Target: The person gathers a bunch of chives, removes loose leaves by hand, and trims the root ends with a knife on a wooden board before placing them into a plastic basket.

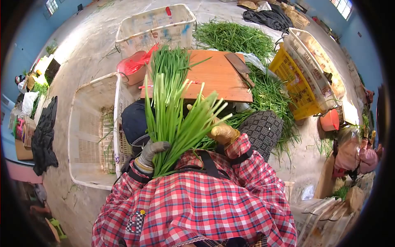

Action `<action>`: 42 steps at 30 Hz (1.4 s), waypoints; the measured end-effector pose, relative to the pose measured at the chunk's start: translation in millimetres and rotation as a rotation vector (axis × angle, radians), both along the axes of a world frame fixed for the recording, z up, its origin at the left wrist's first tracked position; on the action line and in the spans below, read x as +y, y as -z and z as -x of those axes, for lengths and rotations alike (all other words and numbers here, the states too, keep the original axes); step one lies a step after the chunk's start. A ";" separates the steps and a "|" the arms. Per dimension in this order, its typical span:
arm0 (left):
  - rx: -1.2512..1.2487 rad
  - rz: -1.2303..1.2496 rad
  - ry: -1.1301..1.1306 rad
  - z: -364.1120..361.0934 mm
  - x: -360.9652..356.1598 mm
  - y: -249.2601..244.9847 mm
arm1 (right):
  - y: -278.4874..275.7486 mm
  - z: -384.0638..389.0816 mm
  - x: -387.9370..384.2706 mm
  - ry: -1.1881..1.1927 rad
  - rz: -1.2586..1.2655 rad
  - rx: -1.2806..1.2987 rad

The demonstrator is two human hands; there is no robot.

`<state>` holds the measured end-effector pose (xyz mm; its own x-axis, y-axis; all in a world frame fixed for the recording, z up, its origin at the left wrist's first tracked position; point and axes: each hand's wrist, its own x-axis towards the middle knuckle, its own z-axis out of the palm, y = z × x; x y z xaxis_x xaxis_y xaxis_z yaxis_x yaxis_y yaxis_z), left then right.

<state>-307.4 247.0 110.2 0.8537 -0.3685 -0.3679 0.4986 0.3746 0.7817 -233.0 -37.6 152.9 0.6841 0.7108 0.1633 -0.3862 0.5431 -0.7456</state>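
Note:
My left hand [152,155], in a grey glove, is closed round the leafy lower part of a bunch of garlic chives [175,125]. The pale stalk ends fan upward and to the right. My right hand [224,133], in a yellowish glove, is at the right side of the same bunch. Its fingers pass behind the stalks, partly hidden, and seem to grip them. Just beyond, another pile of chives [168,64] lies on the left part of a wooden board [210,74]. A wide-bladed knife [239,68] rests at the board's right edge.
A white crate [76,136] stands at my left, another white crate [156,35] behind the board. Loose chives [234,39] heap up beyond and right of it. Right stand a yellow crate [294,80] and a red tub [330,120]. A red bag [140,59] lies beside the board.

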 end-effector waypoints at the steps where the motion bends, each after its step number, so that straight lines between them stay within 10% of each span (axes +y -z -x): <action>1: 0.003 -0.001 0.002 -0.2 -11.2 -22.9 | -3.7 -0.2 3.2 0.002 -0.001 0.003; 13: -0.448 -0.462 0.238 -7.3 -71.1 -75.8 | -21.5 -18.5 9.5 0.241 -0.155 0.113; 15: -0.638 -1.056 0.354 -5.7 -76.7 -84.5 | -16.7 -18.9 8.3 0.253 -0.138 0.092; 19: -0.844 -1.212 0.378 -5.0 -78.7 -65.0 | -7.2 -21.1 4.0 0.363 -0.082 0.132; 42: -0.897 -0.990 0.433 -0.4 -70.3 -68.5 | -33.5 2.3 -36.8 0.586 0.038 -0.011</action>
<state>-307.1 176.7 178.7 0.8201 -0.5717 -0.0241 -0.3720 -0.5646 0.7368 -235.2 -74.4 186.4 0.9632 0.2202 0.1543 -0.0221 0.6367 -0.7708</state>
